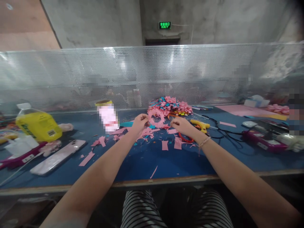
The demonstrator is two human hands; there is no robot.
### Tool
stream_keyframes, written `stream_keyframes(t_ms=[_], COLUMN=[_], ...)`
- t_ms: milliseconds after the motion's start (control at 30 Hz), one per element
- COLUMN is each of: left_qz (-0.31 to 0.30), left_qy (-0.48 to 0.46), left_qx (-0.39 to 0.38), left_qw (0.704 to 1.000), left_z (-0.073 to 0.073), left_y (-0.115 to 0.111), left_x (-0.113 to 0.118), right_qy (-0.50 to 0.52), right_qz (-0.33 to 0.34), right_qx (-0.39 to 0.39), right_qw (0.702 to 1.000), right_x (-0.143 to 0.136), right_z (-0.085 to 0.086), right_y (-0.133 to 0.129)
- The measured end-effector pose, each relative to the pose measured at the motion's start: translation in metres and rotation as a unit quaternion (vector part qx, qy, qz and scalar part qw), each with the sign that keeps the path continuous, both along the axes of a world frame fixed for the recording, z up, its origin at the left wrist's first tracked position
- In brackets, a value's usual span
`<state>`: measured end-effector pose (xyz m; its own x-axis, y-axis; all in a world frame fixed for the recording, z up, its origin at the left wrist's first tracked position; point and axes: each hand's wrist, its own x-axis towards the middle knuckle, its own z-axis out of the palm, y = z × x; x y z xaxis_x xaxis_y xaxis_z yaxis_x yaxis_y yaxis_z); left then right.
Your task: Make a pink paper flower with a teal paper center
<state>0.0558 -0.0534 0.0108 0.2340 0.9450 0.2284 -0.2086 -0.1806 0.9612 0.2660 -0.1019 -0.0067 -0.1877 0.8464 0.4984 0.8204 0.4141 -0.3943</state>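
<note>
Just right of my left hand (141, 123) is a pink paper ring (162, 121) with a ragged, fringed edge. The fingers of my left hand are pinched at the ring's left side and appear to grip it. My right hand (182, 125) is a little apart from the ring's right side, thumb and fingers pressed together; whatever lies between them is too small to make out. Behind the ring is a heap of pink, blue and orange paper pieces (168, 103). A yellow glue gun (201, 124) lies beyond my right wrist.
Pink scraps (164, 145) litter the blue table (142, 167). On the left are a phone (59, 157), a jug of yellow liquid (40, 125) and a tape roll (104, 103) behind a blurred phone screen. Black cables (219, 129) and a purple tray (263, 142) are right. A perforated metal panel (152, 69) stands behind.
</note>
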Motion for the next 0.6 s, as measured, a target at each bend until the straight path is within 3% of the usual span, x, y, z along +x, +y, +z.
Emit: stream_keyframes(t_ms=[133,267,433,600], left_qz=[-0.016,-0.032,-0.056,-0.084], left_qy=[-0.077,-0.095,-0.064,-0.034], left_qx=[-0.069,-0.127,-0.125,-0.149], left_qw=[0.995,0.987,0.988,0.985], left_z=[0.005,0.005,0.001,0.002], left_y=[0.001,0.002,-0.004,-0.014], left_x=[-0.002,0.000,0.006,0.013], right_qy=[0.004,0.101,0.246,0.274], right_qz=[-0.008,0.021,0.113,0.196], right_qx=[-0.013,-0.065,-0.141,-0.225], right_qw=[1.000,0.993,0.952,0.914], right_x=[-0.002,-0.008,-0.028,-0.038], right_z=[-0.006,-0.011,-0.011,-0.011], right_y=[0.002,0.000,-0.006,-0.009])
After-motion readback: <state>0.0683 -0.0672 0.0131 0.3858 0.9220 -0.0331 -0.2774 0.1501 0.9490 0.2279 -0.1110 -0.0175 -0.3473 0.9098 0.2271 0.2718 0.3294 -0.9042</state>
